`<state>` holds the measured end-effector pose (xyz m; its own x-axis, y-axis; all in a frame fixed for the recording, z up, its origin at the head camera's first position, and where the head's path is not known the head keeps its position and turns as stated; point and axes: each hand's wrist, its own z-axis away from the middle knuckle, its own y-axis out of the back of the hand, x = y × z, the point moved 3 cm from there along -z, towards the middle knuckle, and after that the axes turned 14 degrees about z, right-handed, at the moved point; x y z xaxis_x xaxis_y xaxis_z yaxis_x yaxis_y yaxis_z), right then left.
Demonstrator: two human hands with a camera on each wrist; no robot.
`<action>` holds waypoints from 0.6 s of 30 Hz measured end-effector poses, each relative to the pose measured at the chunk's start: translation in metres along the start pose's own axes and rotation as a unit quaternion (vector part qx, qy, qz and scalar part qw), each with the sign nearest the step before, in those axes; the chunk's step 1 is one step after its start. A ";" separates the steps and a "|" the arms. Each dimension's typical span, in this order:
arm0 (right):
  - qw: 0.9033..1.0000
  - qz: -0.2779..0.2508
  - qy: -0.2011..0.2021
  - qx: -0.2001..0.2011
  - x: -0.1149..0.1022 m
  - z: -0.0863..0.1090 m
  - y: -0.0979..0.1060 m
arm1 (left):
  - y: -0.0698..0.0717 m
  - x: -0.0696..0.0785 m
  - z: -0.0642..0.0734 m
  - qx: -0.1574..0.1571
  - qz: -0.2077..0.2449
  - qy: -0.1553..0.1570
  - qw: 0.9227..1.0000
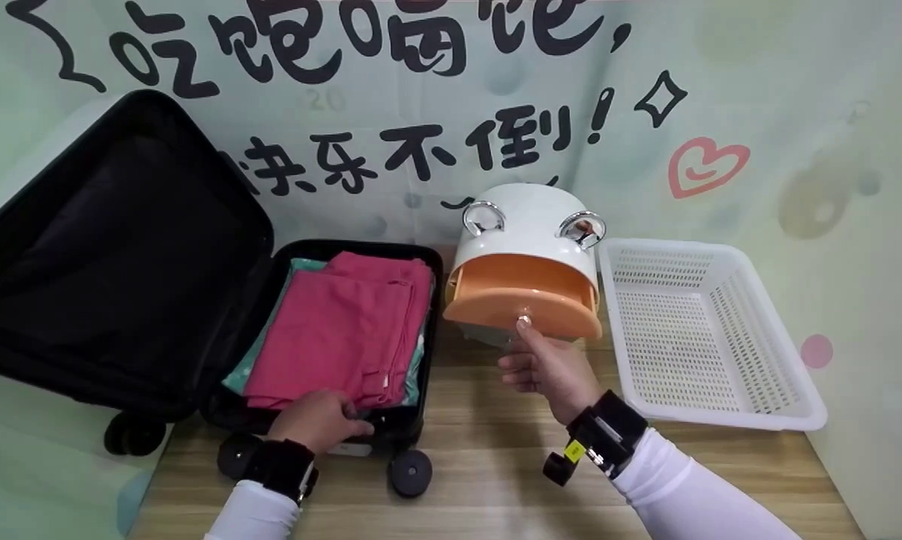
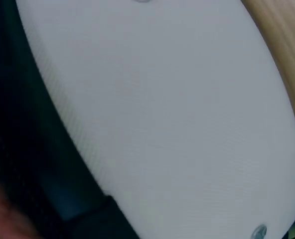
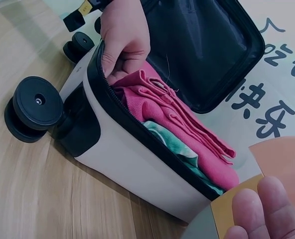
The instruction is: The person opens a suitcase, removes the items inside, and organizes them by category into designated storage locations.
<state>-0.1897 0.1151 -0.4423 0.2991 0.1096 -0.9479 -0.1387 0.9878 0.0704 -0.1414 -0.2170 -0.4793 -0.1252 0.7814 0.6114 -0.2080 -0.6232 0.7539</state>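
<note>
The right hand (image 1: 552,371) pinches the small knob (image 1: 524,319) of an orange drawer, its thumb on top. This drawer (image 1: 488,306) is part way out of a white storage box (image 1: 525,217) with round silver eye-like rings. The left hand (image 1: 319,420) reaches over the near rim of an open suitcase (image 1: 436,300). In the right wrist view its bent fingers (image 3: 130,64) meet a folded pink garment (image 3: 172,109); I cannot tell whether they grip it. Under the pink lies a teal cloth (image 3: 170,142). The left wrist view shows mostly the white suitcase shell (image 2: 172,119).
A white perforated basket (image 1: 788,375) stands right of the storage box. The suitcase's black-lined lid (image 1: 113,262) leans open at the left. Black wheels (image 1: 409,472) stick out toward the near side over the wooden table (image 1: 480,487). Behind hangs a printed cloth backdrop (image 1: 758,90).
</note>
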 end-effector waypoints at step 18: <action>1.000 0.010 -0.008 -0.012 0.009 0.001 -0.002 | -0.003 -0.001 -0.004 -0.016 0.042 0.011 0.999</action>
<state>-0.1857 0.1141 -0.4502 0.3116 0.1321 -0.9410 -0.1685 0.9823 0.0821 -0.1440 -0.2158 -0.4833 -0.1656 0.7268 0.6666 -0.2267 -0.6858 0.6916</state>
